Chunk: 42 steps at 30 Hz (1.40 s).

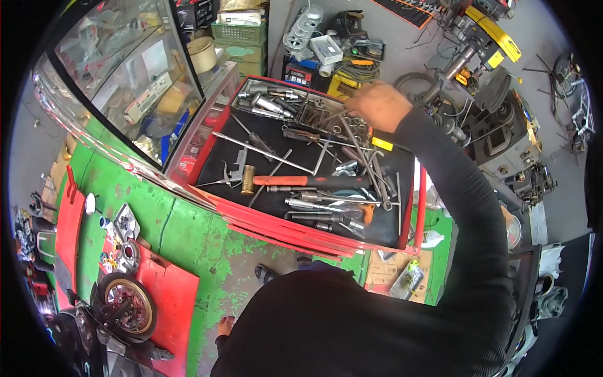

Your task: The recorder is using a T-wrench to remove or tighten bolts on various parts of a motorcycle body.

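Sockets [358, 129]: small metal cylinders, loose in the far compartment, just below my right hand in the view, i.e. on its near side toward me. Stubby, so no single long axis to call.

Left to right. Glass display case [135, 66], clear panes, dark frame, left of the red-edged desk [286, 234] with its dark mat. Left hand [226, 322] hangs low by my body, off the desk, well apart from the tools; too small to tell its opening or whether it holds anything. Blow gun [237, 167]: grey metal, thin nozzle pointing left. Hammer [298, 181]: brass-coloured cylindrical head at left, smooth orange-and-black handle, long axis left-right. Bigger chrome sockets [267, 103], shiny, piled in the far-left compartment. L-shaped metal bar [267, 152], slim, bent end at right. Metal wrenches [381, 182], flat, ringed ends, long axes slanting from near the sockets toward me.

Right hand [379, 105] is over the compartment's far-right edge, clearly the nearer one. Fingers partly curled, tips hidden; a slim rod [337, 117] slants left from them, but can't tell if gripped or just lying underneath.
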Tool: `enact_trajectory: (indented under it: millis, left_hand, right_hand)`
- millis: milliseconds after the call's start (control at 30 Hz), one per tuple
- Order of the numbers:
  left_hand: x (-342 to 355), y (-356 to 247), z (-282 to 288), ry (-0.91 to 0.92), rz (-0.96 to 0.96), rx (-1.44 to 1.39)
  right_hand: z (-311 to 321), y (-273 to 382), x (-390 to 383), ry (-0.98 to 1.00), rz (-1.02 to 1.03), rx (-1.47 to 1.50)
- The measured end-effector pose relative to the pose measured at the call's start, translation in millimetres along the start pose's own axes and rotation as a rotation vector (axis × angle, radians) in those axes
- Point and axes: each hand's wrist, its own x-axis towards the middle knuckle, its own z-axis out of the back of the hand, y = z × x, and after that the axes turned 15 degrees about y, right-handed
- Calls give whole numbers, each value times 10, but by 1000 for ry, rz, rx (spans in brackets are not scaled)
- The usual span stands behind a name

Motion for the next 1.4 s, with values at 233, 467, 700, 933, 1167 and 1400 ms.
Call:
enact_trajectory:
  millis: [233,467,700,933,1167,1400]
  left_hand:
    - [185,-217,103,39,-66,73]
    - [272,-523,217,93,-21,165]
    - [332,-1106,265,119,-53,220]
    - [286,-1967,225,139,-211,246]
    - [-269,-3465,-67,154,-556,296]
    - [-1287,-5218,-831,311,-662,395]
  right_hand:
    - [643,-50,-1006,-36,-323,129]
    - [884,422,-2122,-324,-851,587]
    - [336,866,-2778,-480,-1192,617]
    - [118,1100,-3077,-635,-1201,956]
    - [296,894,-2857,-661,-1041,908]
    - [650,579,-2507,-52,-1187,679]
